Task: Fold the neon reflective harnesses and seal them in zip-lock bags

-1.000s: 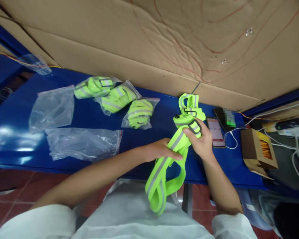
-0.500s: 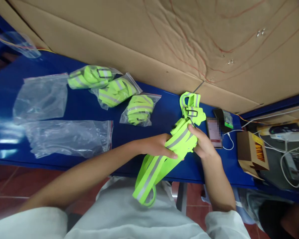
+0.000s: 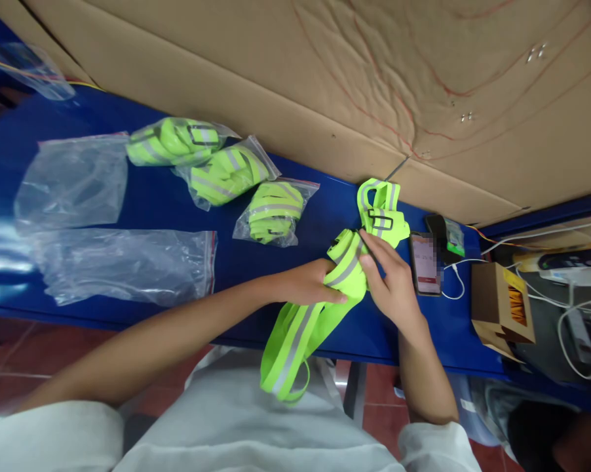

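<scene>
Leftmost, two empty bags [image 3: 74,190] lie on the blue bench [image 3: 168,210], then three bagged straps [image 3: 227,174]. The left hand [image 3: 310,285] and right hand [image 3: 391,285] both clamp one loose strap [image 3: 295,334] at the bench's near edge, its tail hanging off. Two phones [image 3: 424,263] and one box [image 3: 499,308] follow. Since half a second ago, the right hand's fingers have shifted onto the fold.

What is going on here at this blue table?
A person holds a neon-yellow reflective strap in both hands at the edge of the blue table. The left hand grips its folded part, the right hand pinches it from the other side, and the loose end hangs down. Three bagged straps and two empty bags lie to the left.
</scene>
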Demonstrator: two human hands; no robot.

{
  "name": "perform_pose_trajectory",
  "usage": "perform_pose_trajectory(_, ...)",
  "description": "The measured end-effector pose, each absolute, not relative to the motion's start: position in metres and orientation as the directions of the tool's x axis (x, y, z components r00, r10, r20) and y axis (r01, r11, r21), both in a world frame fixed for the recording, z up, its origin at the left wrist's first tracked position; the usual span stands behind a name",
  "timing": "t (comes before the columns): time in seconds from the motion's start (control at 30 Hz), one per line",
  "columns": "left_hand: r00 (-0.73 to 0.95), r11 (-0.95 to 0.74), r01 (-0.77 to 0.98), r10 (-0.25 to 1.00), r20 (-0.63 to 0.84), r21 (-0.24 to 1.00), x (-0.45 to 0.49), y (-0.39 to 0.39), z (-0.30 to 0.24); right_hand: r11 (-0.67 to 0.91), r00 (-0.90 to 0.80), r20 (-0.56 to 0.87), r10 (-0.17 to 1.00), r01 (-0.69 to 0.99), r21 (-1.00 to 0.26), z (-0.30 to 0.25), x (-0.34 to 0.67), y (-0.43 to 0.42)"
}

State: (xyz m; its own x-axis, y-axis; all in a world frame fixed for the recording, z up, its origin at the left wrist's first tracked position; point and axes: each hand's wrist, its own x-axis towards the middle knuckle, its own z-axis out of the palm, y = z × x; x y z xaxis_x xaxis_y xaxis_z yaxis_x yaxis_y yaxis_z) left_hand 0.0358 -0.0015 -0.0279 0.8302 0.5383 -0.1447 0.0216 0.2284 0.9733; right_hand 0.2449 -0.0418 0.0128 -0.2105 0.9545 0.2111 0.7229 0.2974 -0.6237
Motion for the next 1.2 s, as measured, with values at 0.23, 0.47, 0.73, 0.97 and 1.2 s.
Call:
perform_pose_trajectory(0.23,0.841,0.173,-0.006,0.533,-0.089,0.985,0.038,-0.005,-0.023,0.177,-0.317,-0.049,0.947,0.646,-0.743,0.007,0.239,-0.043)
perform_pose_trajectory(0.47,0.808,0.829,-0.104,0.393,-0.44,0.549,0.047,-0.025,-0.017,0.107,-0.119,0.043,0.992,0.612,-0.784,0.007,0.233,-0.039)
perform_pose_trajectory(0.73,0.855,0.685,-0.006,0.382,-0.352,0.729,0.046,-0.026,-0.015,0.151,-0.033,0.16,0.987,0.555,-0.818,0.012,0.254,-0.032)
perform_pose_trajectory(0.97,0.833,0.319,0.037,0.514,-0.206,0.947,0.032,-0.002,-0.004,-0.11,-0.039,-0.12,0.992,0.207,-0.972,0.01,0.268,-0.037)
perform_pose_trajectory(1.2,0.861,0.202,0.232,0.412,-0.298,0.952,0.017,0.012,-0.006,-0.237,-0.024,-0.242,0.97,0.132,-0.962,0.013,0.259,-0.033)
